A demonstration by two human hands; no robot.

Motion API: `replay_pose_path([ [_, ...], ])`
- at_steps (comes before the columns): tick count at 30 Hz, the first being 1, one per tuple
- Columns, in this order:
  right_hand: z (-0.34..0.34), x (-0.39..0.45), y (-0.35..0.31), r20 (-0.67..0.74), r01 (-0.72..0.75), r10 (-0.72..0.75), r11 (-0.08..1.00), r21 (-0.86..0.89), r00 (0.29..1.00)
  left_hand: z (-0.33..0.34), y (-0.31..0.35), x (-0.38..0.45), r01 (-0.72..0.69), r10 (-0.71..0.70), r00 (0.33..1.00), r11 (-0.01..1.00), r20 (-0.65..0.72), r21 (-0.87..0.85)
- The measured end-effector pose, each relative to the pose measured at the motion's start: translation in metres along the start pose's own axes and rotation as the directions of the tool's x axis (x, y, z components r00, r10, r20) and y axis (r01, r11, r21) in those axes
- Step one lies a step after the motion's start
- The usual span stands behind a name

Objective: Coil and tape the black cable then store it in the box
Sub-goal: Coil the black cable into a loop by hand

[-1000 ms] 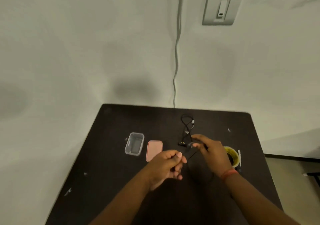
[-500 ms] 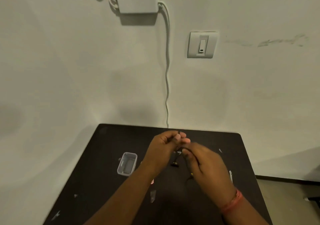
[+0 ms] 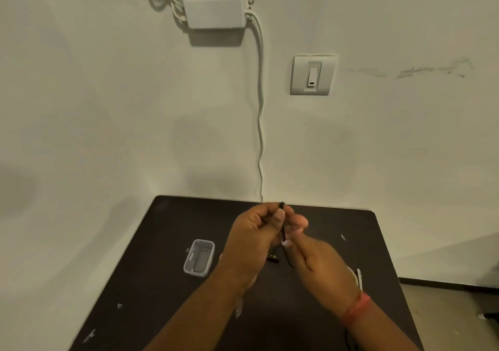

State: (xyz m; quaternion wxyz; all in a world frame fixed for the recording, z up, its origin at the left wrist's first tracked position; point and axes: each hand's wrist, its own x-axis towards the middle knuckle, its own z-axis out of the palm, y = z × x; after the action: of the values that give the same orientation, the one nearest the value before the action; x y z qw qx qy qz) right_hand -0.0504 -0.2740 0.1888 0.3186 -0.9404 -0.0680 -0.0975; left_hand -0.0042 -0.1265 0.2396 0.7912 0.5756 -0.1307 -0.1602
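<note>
I hold the thin black cable [image 3: 282, 225] up above the dark table [image 3: 167, 242]. My left hand [image 3: 256, 240] pinches its upper end between thumb and fingers. My right hand [image 3: 321, 267] grips the cable just below, its fingers closed and blurred. The cable's lower part with a dark plug [image 3: 272, 259] hangs between both hands. The small clear plastic box [image 3: 199, 257] stands open on the table, left of my left hand. My arms hide the box's pink lid and most of the tape roll.
A white edge of the tape roll [image 3: 359, 279] peeks out behind my right wrist. White scraps lie scattered on the table. On the wall behind hang a white adapter [image 3: 214, 11] with a white cord [image 3: 260, 123] and a light switch [image 3: 312, 75].
Both hands have lifted the cable off the table and raised it toward the far edge. The camera has tilted up, so more wall shows and the lid is now hidden.
</note>
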Motion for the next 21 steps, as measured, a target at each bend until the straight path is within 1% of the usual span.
replay_pose_path([
  [2,0.0,-0.012,-0.015,0.002,0.089,-0.09,0.99,-0.106,0.996,-0.006,0.006,0.007,-0.007,0.008,0.999,1.0,-0.053,0.014],
  [5,-0.024,-0.012,-0.038,-0.023,0.173,-0.181,0.967,-0.189,0.983,-0.014,0.008,0.011,-0.009,0.023,0.995,0.99,-0.096,0.144],
  [8,-0.055,0.007,-0.046,-0.11,0.235,-0.267,0.941,-0.242,0.957,-0.013,0.003,0.004,0.007,0.009,0.998,0.967,-0.064,0.254],
  [10,-0.07,0.027,-0.044,-0.155,0.214,-0.266,0.933,-0.289,0.951,-0.009,-0.002,-0.004,0.021,-0.018,1.0,0.948,-0.013,0.316],
  [11,-0.075,0.037,-0.04,-0.164,0.2,-0.256,0.934,-0.296,0.953,-0.005,-0.004,-0.008,0.033,-0.044,0.999,0.949,0.028,0.313],
  [13,-0.074,0.05,-0.027,-0.155,0.197,-0.238,0.95,-0.244,0.959,0.0,-0.005,-0.014,0.064,-0.096,0.989,0.963,0.112,0.262],
  [14,-0.071,0.053,-0.02,-0.156,0.191,-0.22,0.965,-0.179,0.963,0.003,-0.003,-0.017,0.07,-0.103,0.985,0.97,0.137,0.232],
  [16,-0.058,0.049,-0.008,-0.157,0.14,-0.138,0.99,0.004,0.978,0.006,0.001,-0.018,0.066,-0.084,0.985,0.99,0.149,0.126],
  [18,-0.041,0.036,-0.004,-0.143,0.092,-0.067,0.981,0.172,0.987,0.007,0.008,-0.016,0.037,-0.039,0.991,0.999,0.131,0.02],
  [19,-0.031,0.027,-0.004,-0.137,0.093,-0.066,0.974,0.207,0.988,0.006,0.014,-0.013,0.017,-0.015,0.993,1.0,0.114,-0.017],
  [20,-0.023,0.018,-0.006,-0.124,0.101,-0.078,0.976,0.191,0.989,0.004,0.018,-0.01,0.001,0.003,0.996,0.999,0.095,-0.042],
  [21,-0.017,0.008,-0.009,-0.094,0.107,-0.095,0.985,0.133,0.991,0.004,0.022,-0.007,-0.012,0.017,0.997,0.998,0.074,-0.057],
])
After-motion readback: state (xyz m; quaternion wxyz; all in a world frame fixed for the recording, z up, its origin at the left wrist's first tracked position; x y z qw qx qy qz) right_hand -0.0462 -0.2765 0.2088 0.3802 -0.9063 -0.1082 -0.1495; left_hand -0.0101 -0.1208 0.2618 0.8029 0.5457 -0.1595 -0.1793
